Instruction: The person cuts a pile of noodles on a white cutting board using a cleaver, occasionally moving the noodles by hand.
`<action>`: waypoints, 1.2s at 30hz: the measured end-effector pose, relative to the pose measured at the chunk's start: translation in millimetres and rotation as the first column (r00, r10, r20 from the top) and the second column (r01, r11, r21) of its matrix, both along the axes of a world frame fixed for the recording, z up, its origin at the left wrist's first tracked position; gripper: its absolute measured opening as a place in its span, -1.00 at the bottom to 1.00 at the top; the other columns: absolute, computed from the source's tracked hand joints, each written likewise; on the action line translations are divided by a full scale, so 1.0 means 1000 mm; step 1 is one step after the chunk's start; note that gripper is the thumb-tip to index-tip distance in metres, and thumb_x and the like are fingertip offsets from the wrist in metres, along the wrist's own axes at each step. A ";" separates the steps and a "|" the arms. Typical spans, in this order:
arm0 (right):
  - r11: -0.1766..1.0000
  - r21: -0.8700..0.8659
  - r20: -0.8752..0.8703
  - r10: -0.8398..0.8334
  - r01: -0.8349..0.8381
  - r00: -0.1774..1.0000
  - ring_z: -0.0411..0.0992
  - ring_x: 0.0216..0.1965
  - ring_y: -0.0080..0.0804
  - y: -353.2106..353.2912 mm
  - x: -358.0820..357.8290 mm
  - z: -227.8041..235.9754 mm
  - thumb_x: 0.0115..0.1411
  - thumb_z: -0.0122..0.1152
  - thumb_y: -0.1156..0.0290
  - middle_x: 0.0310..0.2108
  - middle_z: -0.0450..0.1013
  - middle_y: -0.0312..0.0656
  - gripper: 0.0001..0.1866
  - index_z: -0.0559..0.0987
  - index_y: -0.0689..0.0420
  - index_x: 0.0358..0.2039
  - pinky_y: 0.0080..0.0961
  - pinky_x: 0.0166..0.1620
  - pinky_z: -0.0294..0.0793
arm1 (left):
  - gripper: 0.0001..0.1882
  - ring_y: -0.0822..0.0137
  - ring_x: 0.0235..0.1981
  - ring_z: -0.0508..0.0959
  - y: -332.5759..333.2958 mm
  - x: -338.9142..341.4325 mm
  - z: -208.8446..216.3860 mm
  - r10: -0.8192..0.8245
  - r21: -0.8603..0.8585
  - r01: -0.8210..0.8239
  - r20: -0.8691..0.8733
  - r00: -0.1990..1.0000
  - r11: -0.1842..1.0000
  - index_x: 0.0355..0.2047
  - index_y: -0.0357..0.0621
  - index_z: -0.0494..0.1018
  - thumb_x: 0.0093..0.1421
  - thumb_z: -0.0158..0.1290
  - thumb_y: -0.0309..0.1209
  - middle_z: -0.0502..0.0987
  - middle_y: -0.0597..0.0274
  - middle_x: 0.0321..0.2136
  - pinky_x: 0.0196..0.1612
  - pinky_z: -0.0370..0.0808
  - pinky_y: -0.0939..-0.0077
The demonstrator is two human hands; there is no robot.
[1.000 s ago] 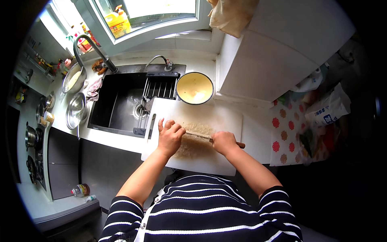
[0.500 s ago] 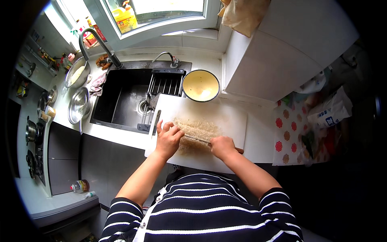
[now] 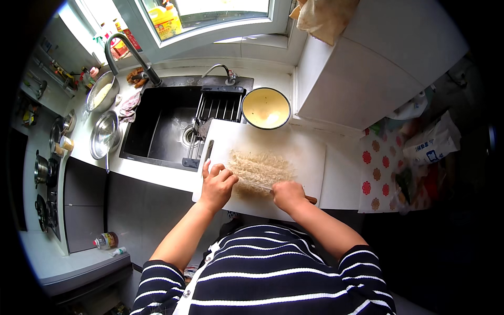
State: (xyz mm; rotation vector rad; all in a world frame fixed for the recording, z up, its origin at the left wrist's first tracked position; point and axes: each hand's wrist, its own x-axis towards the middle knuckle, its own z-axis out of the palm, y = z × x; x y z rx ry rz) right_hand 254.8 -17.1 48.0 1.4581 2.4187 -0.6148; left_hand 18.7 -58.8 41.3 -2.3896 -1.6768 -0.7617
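Observation:
A knife (image 3: 255, 184) lies level across a pale heap of finely chopped food (image 3: 262, 165) on the white cutting board (image 3: 312, 152). My right hand (image 3: 288, 195) is closed around its wooden handle, whose brown end sticks out to the right. At the blade's other end, my left hand (image 3: 216, 188) pinches the tip with thumb and forefinger, while its other fingers are raised and bent. Crumbs of the food spread on both sides of the blade. What exactly the food is, I cannot tell.
Behind the board stands a cream bowl (image 3: 266, 108) with a dark rim. To the left is a black sink (image 3: 157, 126) with a drying rack (image 3: 210, 113) across it. A lidded pan (image 3: 105, 135) and a colander (image 3: 103, 93) sit further left; plastic bags (image 3: 433, 142) lie at right.
The knife has shifted slightly toward me over the chopped food, both hands still on it. More of the heap shows behind the blade. The whole view has shifted a little.

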 end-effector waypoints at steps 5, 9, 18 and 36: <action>1.000 0.017 -0.008 -0.014 0.014 1.000 0.57 -0.32 -0.07 -0.010 -0.002 -0.031 -0.01 0.12 0.40 -0.38 0.57 -0.07 -0.85 0.64 0.04 -0.43 -0.19 -0.24 0.56 | -0.90 0.34 -0.18 0.44 -0.006 -0.001 -0.018 0.024 -0.024 -0.024 0.004 1.000 0.999 -0.49 0.12 0.50 0.02 0.10 -0.47 0.48 0.51 -0.43 0.20 0.08 -0.02; 0.999 0.038 -0.024 -0.014 0.015 1.000 0.57 -0.33 -0.07 -0.008 -0.002 -0.029 0.00 0.11 0.41 -0.40 0.57 -0.06 -0.85 0.64 0.04 -0.44 -0.19 -0.26 0.56 | -0.89 0.35 -0.18 0.44 -0.003 -0.002 -0.014 0.010 -0.018 -0.010 -0.003 1.000 1.000 -0.48 0.13 0.51 0.02 0.11 -0.47 0.47 0.52 -0.43 0.20 0.07 0.00; 0.995 0.075 -0.016 -0.066 0.067 0.998 0.57 -0.31 -0.04 0.021 -0.016 -0.015 0.01 0.06 0.46 -0.37 0.58 -0.04 -0.81 0.64 0.09 -0.41 -0.17 -0.24 0.58 | -0.91 0.37 -0.17 0.44 0.035 -0.007 -0.013 0.071 0.096 -0.072 0.019 0.997 0.993 -0.51 0.14 0.49 0.02 0.12 -0.44 0.46 0.56 -0.44 0.20 0.08 0.02; 0.993 0.077 0.026 -0.092 0.090 0.995 0.56 -0.29 -0.05 0.048 -0.015 -0.027 0.02 0.08 0.42 -0.38 0.57 -0.02 -0.80 0.66 0.05 -0.38 -0.19 -0.18 0.55 | -0.89 0.34 -0.14 0.43 0.062 -0.008 -0.035 0.062 0.049 -0.063 0.020 0.998 0.997 -0.52 0.19 0.52 0.03 0.06 -0.42 0.49 0.56 -0.43 0.19 0.10 -0.11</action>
